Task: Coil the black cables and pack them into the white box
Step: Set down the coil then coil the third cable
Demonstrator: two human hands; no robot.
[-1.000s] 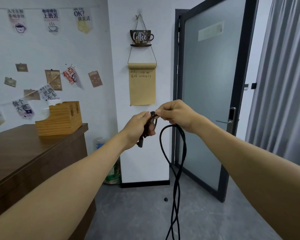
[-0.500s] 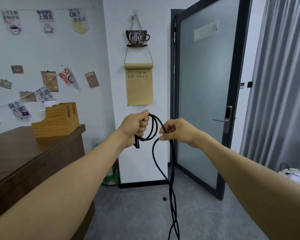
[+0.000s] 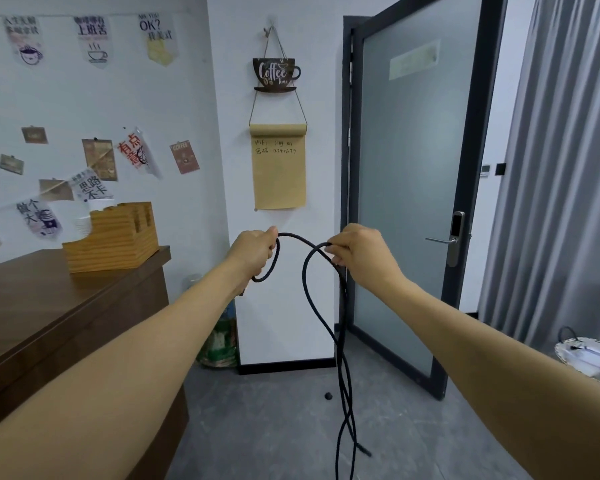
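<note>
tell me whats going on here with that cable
A person is standing and coiling a black cable in the air. The left hand grips a small loop of it, and the right hand pinches the next stretch a little way off, with an arc of cable between them. The rest hangs down in long strands towards the grey floor. Most of the cable is still uncoiled, and no white box is clearly in view.

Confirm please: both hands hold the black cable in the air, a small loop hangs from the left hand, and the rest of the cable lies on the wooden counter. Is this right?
One detail is wrong. In the head view the rest of the black cable hangs down toward the floor, not onto the wooden counter. The left hand and the right hand do hold it in the air, with a small loop at the left hand.
</note>
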